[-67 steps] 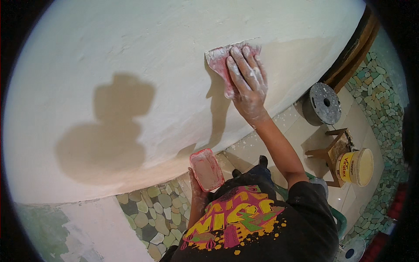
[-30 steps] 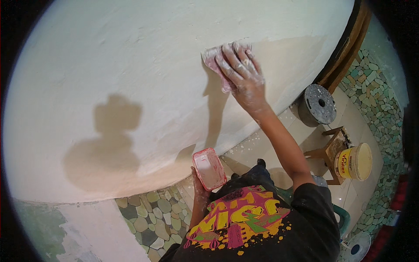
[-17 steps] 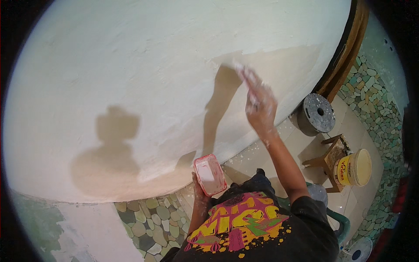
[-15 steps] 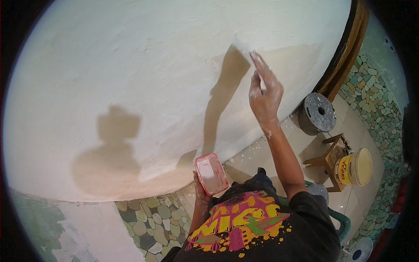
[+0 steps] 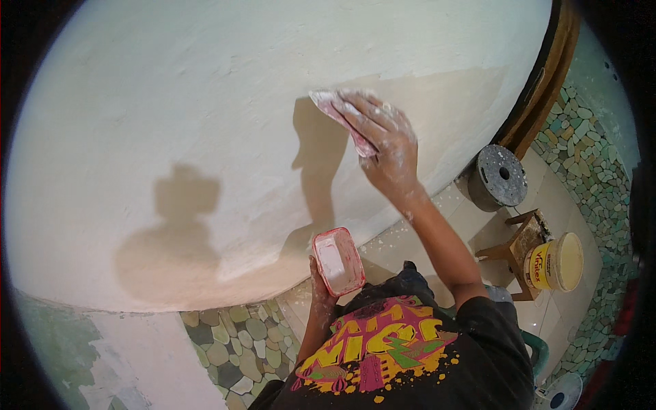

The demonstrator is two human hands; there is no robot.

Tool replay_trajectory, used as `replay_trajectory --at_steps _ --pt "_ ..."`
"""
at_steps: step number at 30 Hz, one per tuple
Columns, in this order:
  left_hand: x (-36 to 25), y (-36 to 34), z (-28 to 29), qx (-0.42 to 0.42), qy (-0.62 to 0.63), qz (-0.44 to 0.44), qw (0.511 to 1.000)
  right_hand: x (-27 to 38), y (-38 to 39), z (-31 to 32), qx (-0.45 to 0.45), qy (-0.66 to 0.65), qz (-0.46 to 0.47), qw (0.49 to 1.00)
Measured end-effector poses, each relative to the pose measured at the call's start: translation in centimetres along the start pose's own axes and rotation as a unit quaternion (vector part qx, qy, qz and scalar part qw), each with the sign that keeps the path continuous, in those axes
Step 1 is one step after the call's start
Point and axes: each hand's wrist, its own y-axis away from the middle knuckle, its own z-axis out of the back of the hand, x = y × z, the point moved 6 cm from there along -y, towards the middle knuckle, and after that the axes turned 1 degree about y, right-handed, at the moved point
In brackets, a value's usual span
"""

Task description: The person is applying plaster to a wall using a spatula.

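The scraper (image 5: 340, 117) slants before the wall (image 5: 225, 89), its long axis running from a tip at upper left to its pink end at lower right, gripped by the right hand's (image 5: 393, 143) bent fingers. The left hand (image 5: 320, 285) grips the tub (image 5: 350, 256) below; lettering marks the shirt (image 5: 372, 342) and the bucket's (image 5: 568, 260) yellow label (image 5: 540, 266)

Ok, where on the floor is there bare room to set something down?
Bare tile shows between the dark container, the wooden stool and the stone paving. It is crowded at the stool, where the yellow bucket overlaps it in view.
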Motion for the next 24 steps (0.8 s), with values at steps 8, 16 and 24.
replay_trajectory --at_steps 8,16,24 --pt "0.3 -0.2 3.3 -0.017 0.001 -0.008 1.000 -3.7 11.0 -7.2 0.087 0.128 0.081 0.985" --pt "-0.2 -0.2 5.6 -0.046 0.005 -0.008 0.999 -3.4 5.9 -1.2 -0.007 0.105 -0.014 0.994" --pt "-0.6 1.5 3.4 -0.090 -0.014 -0.031 0.995 -3.0 2.3 -1.2 -0.075 -0.031 -0.138 0.987"
